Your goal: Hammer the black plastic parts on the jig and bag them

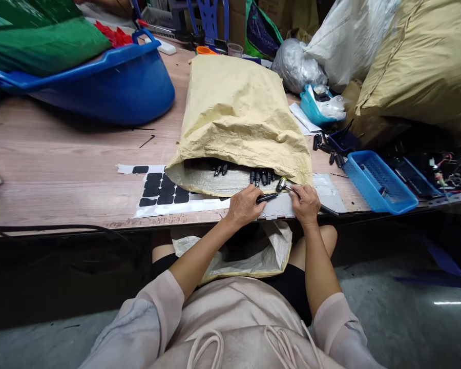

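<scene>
My left hand (245,206) is closed around a slim black pen-shaped part (268,197), whose tapered end points right. In my right hand (306,204) is a small hammer (281,184), its head just above the black part and its dark handle running out to the lower right. Both hands are at the table's front edge. Right behind them lies a yellowish woven sack (238,102), its mouth toward me. Several black cylindrical parts (258,177) rest inside the opening. A second open sack (249,261) hangs over my lap, below the edge.
A sheet with black rounded-square stickers (165,189) lies left of the hands. Farther left stands a big blue tub (111,87). At the right are a blue basket (380,182), a teal basket (318,107) and loose black parts (322,146). Large sacks (422,66) rise behind.
</scene>
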`<state>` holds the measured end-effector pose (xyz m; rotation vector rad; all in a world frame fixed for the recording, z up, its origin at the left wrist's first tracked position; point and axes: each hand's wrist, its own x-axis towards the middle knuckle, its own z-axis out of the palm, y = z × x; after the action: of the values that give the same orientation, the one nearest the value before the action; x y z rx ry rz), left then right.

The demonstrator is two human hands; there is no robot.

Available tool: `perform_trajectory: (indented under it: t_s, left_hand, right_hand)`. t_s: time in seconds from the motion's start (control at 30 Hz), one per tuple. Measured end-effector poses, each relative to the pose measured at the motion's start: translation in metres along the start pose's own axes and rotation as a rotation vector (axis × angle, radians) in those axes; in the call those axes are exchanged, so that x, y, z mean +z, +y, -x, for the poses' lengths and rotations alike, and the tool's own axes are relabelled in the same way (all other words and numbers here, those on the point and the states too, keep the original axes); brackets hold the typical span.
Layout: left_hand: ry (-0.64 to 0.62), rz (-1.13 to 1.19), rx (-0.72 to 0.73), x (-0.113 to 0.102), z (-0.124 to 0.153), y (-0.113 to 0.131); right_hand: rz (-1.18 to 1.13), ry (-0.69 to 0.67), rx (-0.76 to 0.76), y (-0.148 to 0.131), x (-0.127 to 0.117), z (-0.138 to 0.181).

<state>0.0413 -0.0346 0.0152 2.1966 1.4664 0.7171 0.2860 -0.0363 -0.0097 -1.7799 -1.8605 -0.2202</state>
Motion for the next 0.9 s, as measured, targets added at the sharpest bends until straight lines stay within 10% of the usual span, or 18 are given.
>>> perform_trajectory:
  t_s: [0.9]
  left_hand:
    - [0.016,0.077,-0.017,0.003,-0.002,-0.002]
  right_hand:
    - [-0.146,0.149,-0.128,-0.066,-0.041,0.038]
